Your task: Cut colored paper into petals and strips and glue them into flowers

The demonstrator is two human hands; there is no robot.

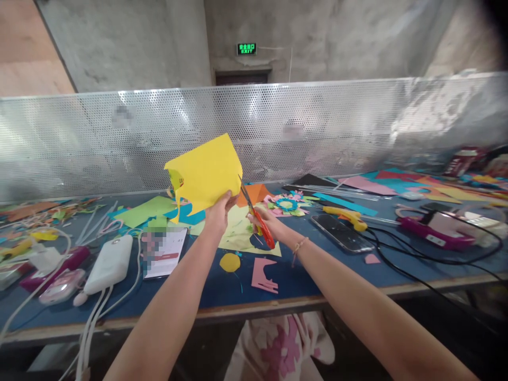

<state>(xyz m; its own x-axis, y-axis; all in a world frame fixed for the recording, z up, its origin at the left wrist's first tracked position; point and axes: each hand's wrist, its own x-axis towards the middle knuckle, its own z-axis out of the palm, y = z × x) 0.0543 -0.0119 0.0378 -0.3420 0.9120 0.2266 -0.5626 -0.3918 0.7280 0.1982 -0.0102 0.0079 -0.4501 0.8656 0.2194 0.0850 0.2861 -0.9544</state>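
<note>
My left hand [219,210] grips the lower right edge of a yellow paper sheet [204,172], held up above the table. The sheet's lower left side is cut ragged, with a thin strip hanging down. In my right hand [273,225] is a pair of scissors with red handles [265,230]. Their blades point up and left, at the sheet's right edge; whether they touch it I cannot tell. Below my hands lie a pale yellow sheet [234,242], a yellow paper circle [229,262] and a cut pink paper scrap [264,274].
A lit phone [169,256] and a white power bank [109,264] with cables lie left. To the right are a dark phone [342,233], a yellow glue gun [347,216] and a purple power strip [436,233]. A perforated metal screen [317,127] stands behind the table.
</note>
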